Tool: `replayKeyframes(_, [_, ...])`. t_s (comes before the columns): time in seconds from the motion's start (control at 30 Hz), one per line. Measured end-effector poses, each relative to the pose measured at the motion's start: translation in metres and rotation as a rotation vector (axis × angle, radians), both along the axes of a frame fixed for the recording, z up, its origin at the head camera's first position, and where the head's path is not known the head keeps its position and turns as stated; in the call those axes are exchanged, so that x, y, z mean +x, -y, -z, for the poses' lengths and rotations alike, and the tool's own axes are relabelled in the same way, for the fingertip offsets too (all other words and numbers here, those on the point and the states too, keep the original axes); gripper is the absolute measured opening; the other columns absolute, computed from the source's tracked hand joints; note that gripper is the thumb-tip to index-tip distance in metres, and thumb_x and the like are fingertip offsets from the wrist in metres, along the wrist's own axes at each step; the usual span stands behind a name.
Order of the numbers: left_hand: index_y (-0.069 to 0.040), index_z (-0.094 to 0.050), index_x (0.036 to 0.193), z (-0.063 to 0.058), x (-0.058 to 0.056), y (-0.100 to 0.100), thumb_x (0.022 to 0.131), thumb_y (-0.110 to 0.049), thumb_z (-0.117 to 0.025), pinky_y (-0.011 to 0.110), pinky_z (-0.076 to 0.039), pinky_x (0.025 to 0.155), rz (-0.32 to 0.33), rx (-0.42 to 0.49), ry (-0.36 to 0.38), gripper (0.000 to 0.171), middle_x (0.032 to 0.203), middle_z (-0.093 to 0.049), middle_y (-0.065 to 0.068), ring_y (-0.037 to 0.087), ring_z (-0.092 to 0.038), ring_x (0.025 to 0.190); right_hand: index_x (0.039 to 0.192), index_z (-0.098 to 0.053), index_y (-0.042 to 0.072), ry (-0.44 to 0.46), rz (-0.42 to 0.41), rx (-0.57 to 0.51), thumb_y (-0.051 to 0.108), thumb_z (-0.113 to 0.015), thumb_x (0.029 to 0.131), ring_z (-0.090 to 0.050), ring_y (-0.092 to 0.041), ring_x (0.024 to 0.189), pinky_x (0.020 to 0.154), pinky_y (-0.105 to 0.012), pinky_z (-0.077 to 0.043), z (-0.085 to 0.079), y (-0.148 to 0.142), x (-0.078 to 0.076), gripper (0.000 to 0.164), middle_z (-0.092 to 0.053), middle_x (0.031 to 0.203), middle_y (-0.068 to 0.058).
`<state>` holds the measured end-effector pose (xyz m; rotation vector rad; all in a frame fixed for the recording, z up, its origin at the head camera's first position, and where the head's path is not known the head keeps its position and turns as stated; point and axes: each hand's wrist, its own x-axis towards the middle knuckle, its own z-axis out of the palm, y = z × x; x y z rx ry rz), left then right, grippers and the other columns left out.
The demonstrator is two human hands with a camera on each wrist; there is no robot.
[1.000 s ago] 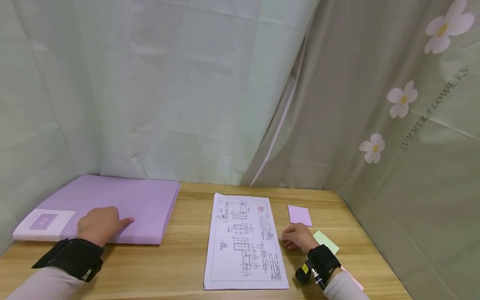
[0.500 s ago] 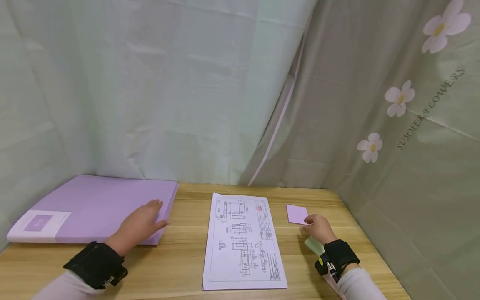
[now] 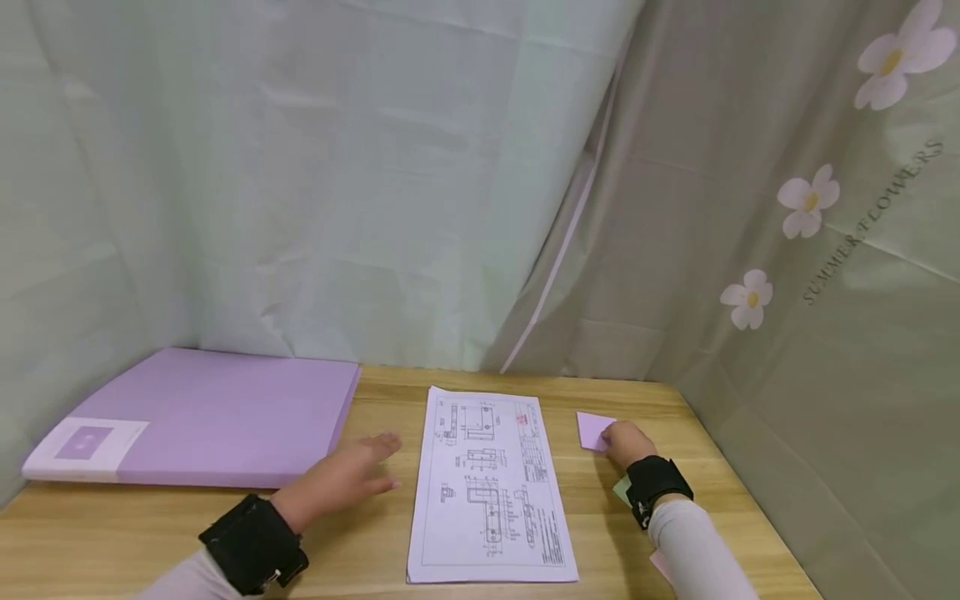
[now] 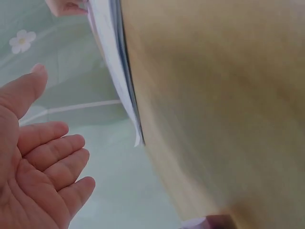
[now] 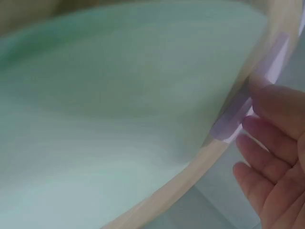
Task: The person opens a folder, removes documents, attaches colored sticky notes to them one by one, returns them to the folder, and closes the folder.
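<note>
Shifted since half a second ago, head view: one left hand (image 3: 341, 483), carried from above the large, flat, lilac, apparently plastic folder (image 3: 232, 408) to the gap before the stack of white paper sheets printed with line drawings (image 3: 491, 492); one right hand (image 3: 628, 443), brought further over the right side of the small square lilac paper notepad (image 3: 591, 427). That notepad, the item in hand, lies flat on the pale wood-grain surface (image 3: 720, 500), right of the far end of the sheets and apart from them. Also listed: one small light-green paper notepad (image 3: 622, 489), mostly hidden under the right wrist; one small pink paper notepad (image 3: 662, 565), partly covered by the sleeve.

Left wrist view: left fingers released, loosely spread, palm in sight, nothing held. The stack appears edge-on, its end curling slightly. I would keep this hand light and flat-fingered near that curl, lest a sheet crease or slide.

Right wrist view: thumb and fingertips at the edge of the lilac notepad. Contact I can read; whether the pinch has closed, I cannot tell. Green fills the near field, blurred. For a sound lift, I judge, thumb and fingers should take the notepad's full thickness on opposite sides, since a grip on the upper leaves alone could peel them. I would also raise the wrist enough not to drag the green notepad beneath it.
</note>
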<state>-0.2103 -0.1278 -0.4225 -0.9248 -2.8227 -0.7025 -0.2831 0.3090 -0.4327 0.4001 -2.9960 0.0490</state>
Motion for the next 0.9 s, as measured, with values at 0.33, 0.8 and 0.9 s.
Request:
replayKeyframes(0.33, [0.009,-0.054,0.116,0.008,0.002,0.0,0.08,-0.022,-0.064,0.047,-0.038,0.095,0.031,-0.002,-0.01,0.049,0.121,-0.053,0.023,0.036,-0.049,0.114,0.049,-0.047,0.008,0.018,-0.008,0.001,-0.007,-0.058,0.07,-0.039,-0.012,0.054,0.05,-0.024,-0.032,0.004,0.0,-0.007,0.027,-0.049,0.056,0.0])
replayKeyframes(0.8, [0.007,-0.057,0.113,0.01,0.003,-0.002,0.083,-0.022,-0.061,0.046,-0.039,0.094,0.019,0.016,0.033,0.042,0.119,-0.056,0.02,0.034,-0.051,0.113,0.072,-0.063,0.007,-0.198,0.027,0.118,-0.008,-0.059,0.072,-0.061,-0.022,0.062,0.052,-0.036,-0.047,0.001,0.004,-0.003,0.015,-0.066,0.071,-0.007])
replayKeyframes(0.9, [0.006,-0.059,0.111,0.01,0.001,-0.002,0.083,-0.02,-0.061,0.044,-0.042,0.091,0.011,0.02,0.024,0.038,0.114,-0.059,0.018,0.033,-0.055,0.108,0.073,-0.063,0.005,-0.278,0.045,0.089,-0.007,-0.058,0.074,-0.061,-0.026,0.06,0.048,-0.038,-0.046,-0.007,0.007,0.0,0.013,-0.066,0.07,-0.01])
